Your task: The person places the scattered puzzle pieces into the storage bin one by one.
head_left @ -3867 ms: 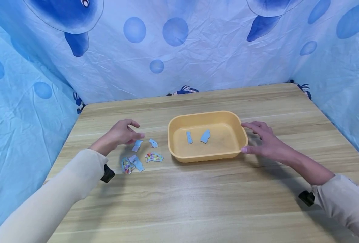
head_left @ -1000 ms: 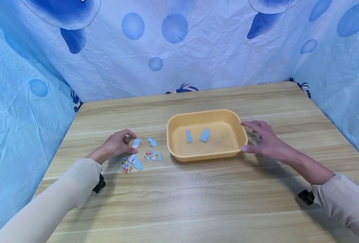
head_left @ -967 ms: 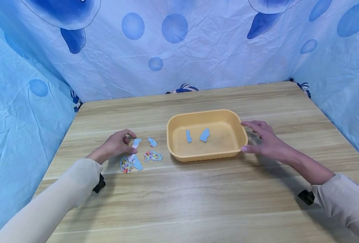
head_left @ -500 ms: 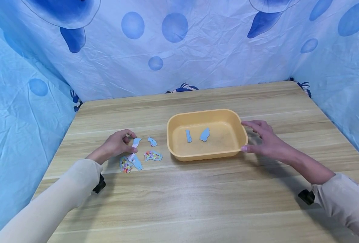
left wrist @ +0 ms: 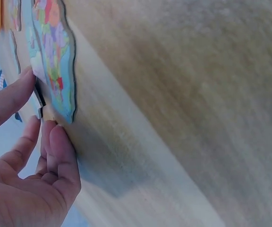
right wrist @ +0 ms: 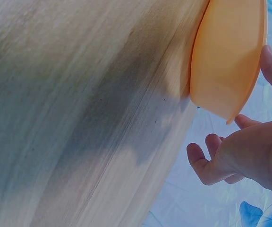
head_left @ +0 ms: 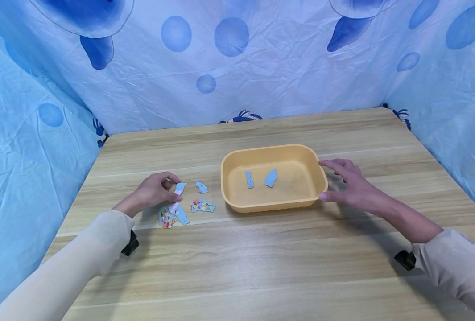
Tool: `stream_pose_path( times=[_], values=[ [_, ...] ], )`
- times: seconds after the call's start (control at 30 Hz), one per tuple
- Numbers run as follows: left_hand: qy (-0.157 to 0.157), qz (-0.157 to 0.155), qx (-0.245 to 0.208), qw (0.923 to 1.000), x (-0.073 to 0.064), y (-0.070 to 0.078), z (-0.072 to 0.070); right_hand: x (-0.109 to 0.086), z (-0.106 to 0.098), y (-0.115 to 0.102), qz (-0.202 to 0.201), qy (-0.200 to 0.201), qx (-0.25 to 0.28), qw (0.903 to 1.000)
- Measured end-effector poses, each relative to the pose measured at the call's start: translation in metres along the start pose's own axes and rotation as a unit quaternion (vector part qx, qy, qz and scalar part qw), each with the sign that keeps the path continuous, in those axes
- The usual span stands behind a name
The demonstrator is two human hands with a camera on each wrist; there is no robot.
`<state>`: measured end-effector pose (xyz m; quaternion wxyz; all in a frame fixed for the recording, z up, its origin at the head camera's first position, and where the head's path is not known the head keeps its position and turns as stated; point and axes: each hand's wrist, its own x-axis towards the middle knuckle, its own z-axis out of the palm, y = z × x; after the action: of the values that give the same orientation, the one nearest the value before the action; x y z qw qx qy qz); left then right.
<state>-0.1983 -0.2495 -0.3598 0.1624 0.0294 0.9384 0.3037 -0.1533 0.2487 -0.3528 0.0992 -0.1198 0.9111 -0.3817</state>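
My left hand (head_left: 150,191) pinches a small blue and pale pink puzzle piece (head_left: 180,187) between thumb and forefinger, low over the table. In the left wrist view the piece's dark edge shows between the fingertips, and the other fingers curl beneath. Around it lie a multicoloured piece (head_left: 167,218), partly under a blue and pink one (head_left: 182,216), another multicoloured piece (head_left: 202,205) and a small blue piece (head_left: 201,187). My right hand (head_left: 349,185) rests thumb and forefinger, spread apart, against the right end of a yellow plastic basin (head_left: 273,207). Its other fingers hang loosely.
Two blue puzzle pieces lie inside the basin: a narrow one (head_left: 249,180) and a wider one (head_left: 270,178). The wooden table (head_left: 253,258) reaches back to a blue sea-patterned curtain (head_left: 257,84), which also stands along both sides.
Compared with the oldest frame, my left hand has come down and back to the left, and now pinches the piece it hovered beside. Over the last second both hands stay nearly still.
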Motion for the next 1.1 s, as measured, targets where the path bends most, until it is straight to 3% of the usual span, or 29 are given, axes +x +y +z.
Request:
stream_pose_path(
  times=[0.3, 0.7, 1.1],
  values=[
    [-0.005, -0.008, -0.016, 0.9998, 0.001, 0.003, -0.006, 0.0, 0.0, -0.001, 0.001, 0.002, -0.004, 1.0],
    [-0.009, 0.006, -0.043, 0.999, -0.002, 0.012, -0.011, -0.001, 0.001, 0.002, -0.025, 0.004, 0.015, 0.9996],
    [-0.012, 0.002, -0.055, 0.9984, -0.001, 0.024, -0.012, -0.001, 0.0, 0.0, -0.014, 0.0, 0.007, 0.9999]
  ],
)
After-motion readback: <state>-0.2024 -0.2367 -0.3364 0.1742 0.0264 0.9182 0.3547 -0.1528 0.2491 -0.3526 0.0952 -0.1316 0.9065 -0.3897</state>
